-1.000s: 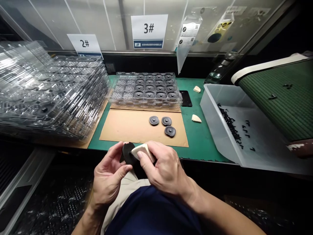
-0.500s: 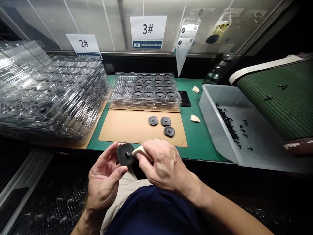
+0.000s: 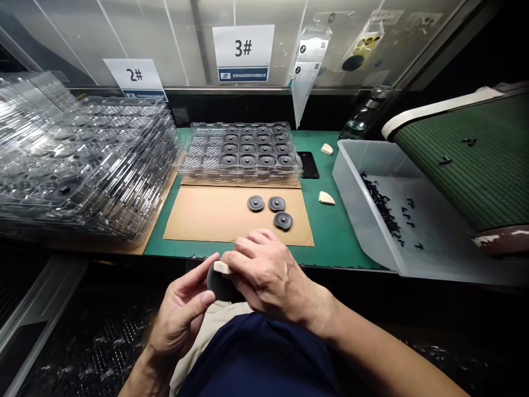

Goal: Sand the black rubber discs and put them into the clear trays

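My left hand (image 3: 184, 311) grips a round black part (image 3: 218, 286) by its edge, thumb in front and fingers behind. Closed around a small cream-coloured block (image 3: 222, 267), my right hand (image 3: 270, 275) presses it against the face of that part and covers its right side. Beyond my hands, three similar black discs lie on a brown cardboard sheet (image 3: 206, 215), the closest one (image 3: 283, 220) at the right. A clear tray (image 3: 239, 175) behind the sheet holds several black discs in its right columns.
Tall stacks of clear trays (image 3: 136, 182) stand at the left. A translucent bin (image 3: 367, 220) with small black pieces is at the right, beside a green belt (image 3: 467, 165). A phone (image 3: 309, 165), two cream blocks (image 3: 326, 198) and a bottle (image 3: 366, 118) are on the green mat (image 3: 330, 237).
The black part has tilted and moved slightly right and down. My right hand has shifted left over its face with the cream block. The view has shifted slightly.
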`<state>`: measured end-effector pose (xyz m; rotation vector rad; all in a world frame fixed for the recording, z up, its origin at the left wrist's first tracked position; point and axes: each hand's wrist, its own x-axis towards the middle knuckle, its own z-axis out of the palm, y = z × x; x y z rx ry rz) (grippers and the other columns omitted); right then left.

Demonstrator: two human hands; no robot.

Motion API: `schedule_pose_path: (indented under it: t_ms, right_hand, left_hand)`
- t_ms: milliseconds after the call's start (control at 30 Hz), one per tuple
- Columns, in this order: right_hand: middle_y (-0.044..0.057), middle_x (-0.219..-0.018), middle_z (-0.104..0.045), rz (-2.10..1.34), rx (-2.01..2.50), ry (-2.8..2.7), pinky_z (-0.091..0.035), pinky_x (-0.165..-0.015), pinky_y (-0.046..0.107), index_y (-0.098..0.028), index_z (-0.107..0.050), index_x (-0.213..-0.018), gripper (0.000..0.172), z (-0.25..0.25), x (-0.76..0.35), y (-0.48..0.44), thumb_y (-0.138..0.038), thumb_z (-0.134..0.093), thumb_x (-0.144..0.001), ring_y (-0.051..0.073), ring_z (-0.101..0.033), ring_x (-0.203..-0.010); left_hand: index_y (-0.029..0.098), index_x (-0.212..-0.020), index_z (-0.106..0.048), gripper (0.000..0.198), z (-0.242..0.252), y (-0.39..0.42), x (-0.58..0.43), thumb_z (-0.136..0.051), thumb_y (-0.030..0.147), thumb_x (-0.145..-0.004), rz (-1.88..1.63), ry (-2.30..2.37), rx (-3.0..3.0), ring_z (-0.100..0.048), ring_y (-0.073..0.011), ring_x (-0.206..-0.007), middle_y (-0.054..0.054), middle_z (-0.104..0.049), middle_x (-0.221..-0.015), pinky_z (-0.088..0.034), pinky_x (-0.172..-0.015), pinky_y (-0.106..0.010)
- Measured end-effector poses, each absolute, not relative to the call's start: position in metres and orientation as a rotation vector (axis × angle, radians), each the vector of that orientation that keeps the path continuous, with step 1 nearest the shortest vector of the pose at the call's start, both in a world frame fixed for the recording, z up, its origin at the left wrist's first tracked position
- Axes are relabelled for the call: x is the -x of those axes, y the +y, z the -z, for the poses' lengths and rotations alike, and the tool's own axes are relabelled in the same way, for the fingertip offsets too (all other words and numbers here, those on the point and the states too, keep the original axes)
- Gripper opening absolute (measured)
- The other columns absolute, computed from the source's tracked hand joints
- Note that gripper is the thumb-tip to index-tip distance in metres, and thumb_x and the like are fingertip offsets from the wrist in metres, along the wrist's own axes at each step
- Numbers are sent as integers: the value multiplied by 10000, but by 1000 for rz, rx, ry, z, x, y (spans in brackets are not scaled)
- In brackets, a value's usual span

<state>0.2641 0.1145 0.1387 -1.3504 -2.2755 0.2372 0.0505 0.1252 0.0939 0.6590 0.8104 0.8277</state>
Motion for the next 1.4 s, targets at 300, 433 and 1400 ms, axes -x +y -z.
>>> schedule_pose_path:
  t_ms: [300, 433, 1400]
  right_hand:
    - [41, -1035, -727, -672, 1325, -1548, -496, -878, 316, -224, -731, -1152, 218, -112, -277, 113, -260, -537, -1058, 167, -638, -950]
    - [46, -1034, -741, -720, 1480, -1526, -509, -887, 320, -226, -748, -1121, 218, -87, -290, 112, -305, -558, -1049, 177, -662, -956]
    - [15, -778, -603, -343, 1658, -1723, -353, -641, 306, -217, -632, -897, 148, 26, -315, 134, -213, -514, -987, 175, -582, -691]
  left_hand:
    - [148, -1274, -718, 346, -91, 132, -75, -682, 246, -944, -650, 941, -480, -739, -340, -1039, -192, -747, -1186, -640, -695, -376]
    - [130, -1355, -647, 427, -87, 135, -74, -673, 156, -929, -661, 999, -485, -749, -318, -1031, -212, -727, -1251, -608, -650, -309]
    - [155, -1144, -697, 287, -89, 423, -114, -650, 380, -971, -1107, 1444, -1726, -696, -217, -934, -75, -732, -1058, -568, -830, -397]
